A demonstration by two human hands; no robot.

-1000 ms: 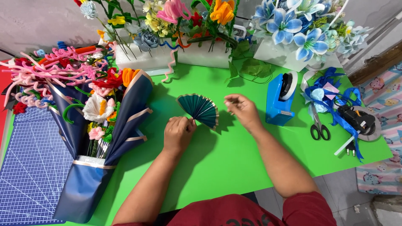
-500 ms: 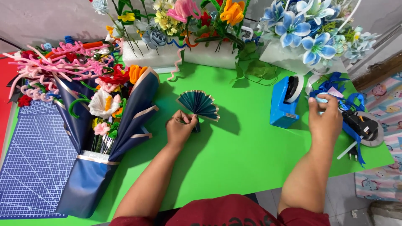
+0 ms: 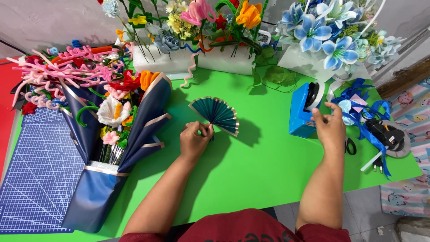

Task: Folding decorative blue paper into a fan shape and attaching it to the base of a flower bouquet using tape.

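Note:
My left hand pinches the folded base of a dark teal pleated paper fan with a pale gold edge, spread open on the green table. My right hand is at the blue tape dispenser on the right, thumb and fingers pinched together by its front edge; whether a strip of tape is between them is too small to tell. A wrapped bouquet in navy paper with white, red and orange pipe-cleaner flowers lies to the left of the fan.
White foam blocks holding handmade flowers line the back edge. Blue ribbon, scissors and a glue gun lie at the right. Pink and red pipe cleaners and a blue cutting mat are at the left.
My right hand left the fan, swung right past the ribbon pile, and now rests at the tape dispenser. My left hand kept hold of the fan's base.

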